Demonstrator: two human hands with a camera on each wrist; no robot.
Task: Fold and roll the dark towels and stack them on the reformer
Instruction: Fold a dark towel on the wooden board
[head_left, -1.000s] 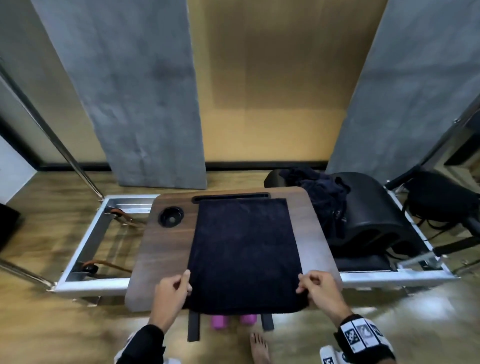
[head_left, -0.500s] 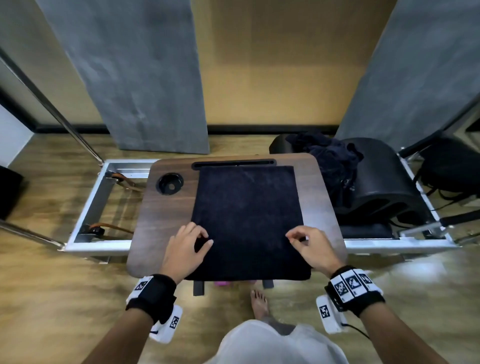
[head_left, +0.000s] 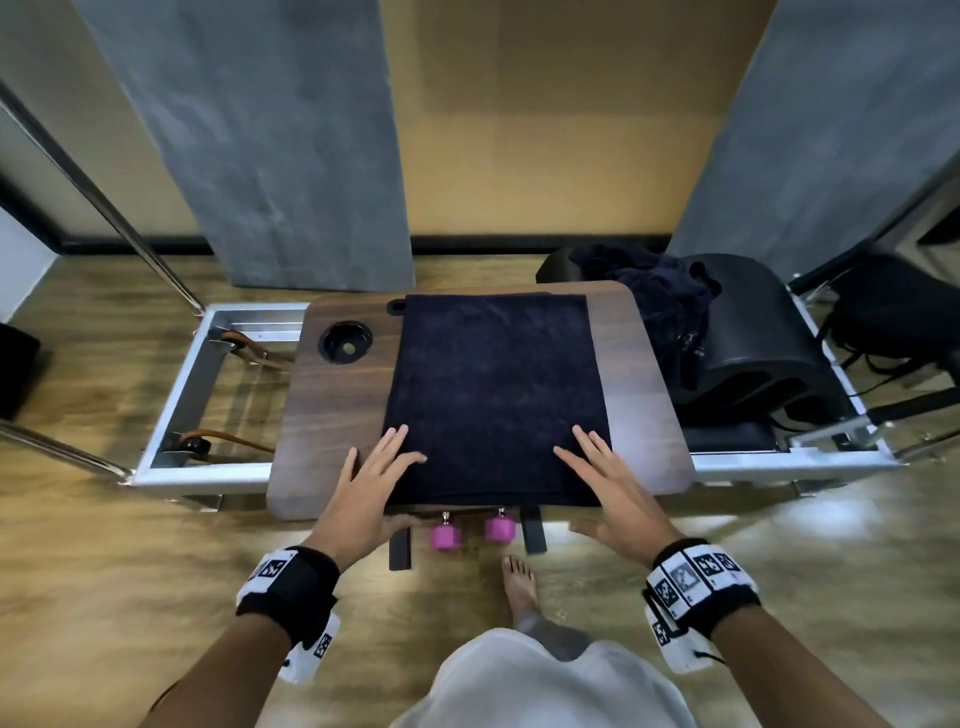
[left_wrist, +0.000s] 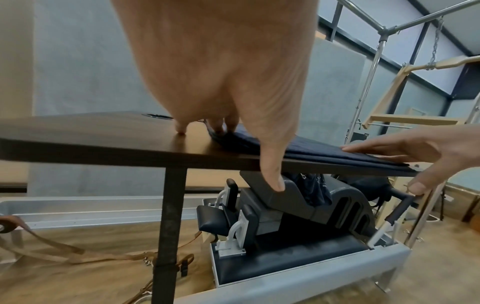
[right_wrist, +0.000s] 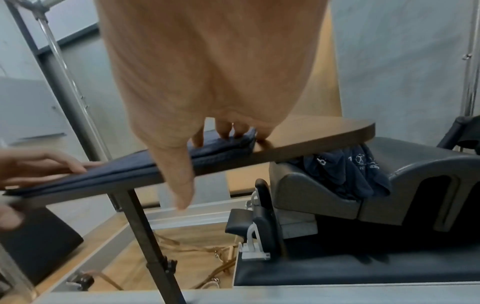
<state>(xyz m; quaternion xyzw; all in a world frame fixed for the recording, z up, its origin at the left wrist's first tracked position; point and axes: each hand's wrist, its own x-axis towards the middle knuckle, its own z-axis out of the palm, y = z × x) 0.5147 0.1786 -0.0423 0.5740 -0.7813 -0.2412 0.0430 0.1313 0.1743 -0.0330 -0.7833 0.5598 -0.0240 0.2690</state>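
Left hand (head_left: 370, 488): fingers straight and spread, pressing flat on the near left corner of the folded towel (head_left: 496, 395).
Right hand (head_left: 613, 488): fingers straight, flat on the near right corner.
Folded towel: lies on the wooden tray table (head_left: 332, 415).
Loose towels (head_left: 660, 291): heaped on the reformer (head_left: 753, 457), right of the table.

towel (head_left: 493, 395) lies flat on the table top (head_left: 337, 415), mid frame. cup hole (head_left: 345, 340) is in the top, left of the towel. left hand (head_left: 369, 483) sits on the towel's lower left corner, right hand (head_left: 608, 483) on the lower right. reformer frame (head_left: 176, 410) is under the table & runs left to right. towel pile (head_left: 660, 291) sits on the arc pad (head_left: 753, 332), upper right. 2 weights (head_left: 470, 532) on the floor just below the table's near edge.
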